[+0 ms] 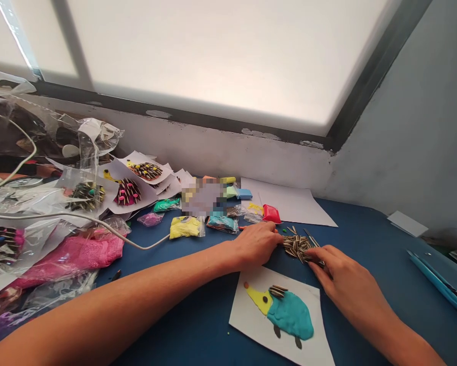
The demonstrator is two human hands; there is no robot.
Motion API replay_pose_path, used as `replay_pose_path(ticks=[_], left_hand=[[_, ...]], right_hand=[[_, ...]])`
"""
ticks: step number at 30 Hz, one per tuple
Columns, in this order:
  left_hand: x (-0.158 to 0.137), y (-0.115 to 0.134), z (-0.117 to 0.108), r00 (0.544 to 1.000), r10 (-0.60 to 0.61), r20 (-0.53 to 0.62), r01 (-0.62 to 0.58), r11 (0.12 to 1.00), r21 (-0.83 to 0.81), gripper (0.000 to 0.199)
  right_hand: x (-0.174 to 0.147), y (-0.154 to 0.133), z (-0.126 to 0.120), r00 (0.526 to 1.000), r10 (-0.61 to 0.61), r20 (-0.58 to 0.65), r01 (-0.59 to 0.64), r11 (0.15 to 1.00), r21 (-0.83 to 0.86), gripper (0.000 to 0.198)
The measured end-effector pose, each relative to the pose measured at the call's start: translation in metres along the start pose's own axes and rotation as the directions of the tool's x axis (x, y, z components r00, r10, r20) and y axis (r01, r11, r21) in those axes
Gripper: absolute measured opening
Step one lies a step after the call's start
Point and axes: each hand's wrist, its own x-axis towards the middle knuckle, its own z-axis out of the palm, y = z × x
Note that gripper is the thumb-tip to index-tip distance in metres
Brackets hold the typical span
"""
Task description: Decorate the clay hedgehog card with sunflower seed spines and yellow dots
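Note:
A small heap of striped sunflower seeds (297,246) lies on the blue table between my two hands. My left hand (256,245) rests at the heap's left side, fingers curled and closed; what they hold, if anything, is hidden. From the right, my right hand (340,272) reaches to the heap's edge, thumb and fingers closed on a few seeds. Just below both hands lies a white card (247,315) with a clay hedgehog (291,315): turquoise body, yellow snout, orange nose, dark feet. Several sunflower seeds (277,291) are set in its back near the head.
Bags of coloured clay, including a yellow one (185,227) and a red one (271,214), lie beyond my left arm. White paper (289,201) sits by the wall. Finished hedgehog cards (146,172), plastic bags and a white cable (136,246) crowd the left. A blue case (439,282) lies far right.

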Motion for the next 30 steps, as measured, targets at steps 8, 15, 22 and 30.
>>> replay_pose_path(ticks=[8, 15, 22, 30], left_hand=[[-0.0018, 0.0007, 0.0014, 0.998, -0.056, -0.031, 0.055, 0.998, -0.041, 0.012], [0.0009, -0.0028, 0.0054, 0.997, -0.060, -0.049, 0.057, 0.996, -0.065, 0.013], [-0.0004, -0.0028, 0.0021, 0.999, -0.032, -0.019, 0.031, 0.999, -0.040, 0.023], [-0.0024, 0.0011, -0.0006, 0.999, -0.049, -0.005, 0.048, 0.996, -0.069, 0.027]], right_hand=[[0.0034, -0.0064, 0.0070, 0.997, -0.076, -0.009, 0.076, 0.996, -0.037, 0.027], [0.0051, -0.0037, 0.0088, 0.995, -0.095, -0.012, 0.094, 0.993, -0.068, 0.031], [0.0023, 0.0001, 0.0015, 0.996, -0.093, 0.001, 0.093, 0.995, -0.030, 0.034], [0.0020, -0.0014, 0.0016, 0.998, -0.063, 0.031, 0.063, 0.998, -0.011, 0.029]])
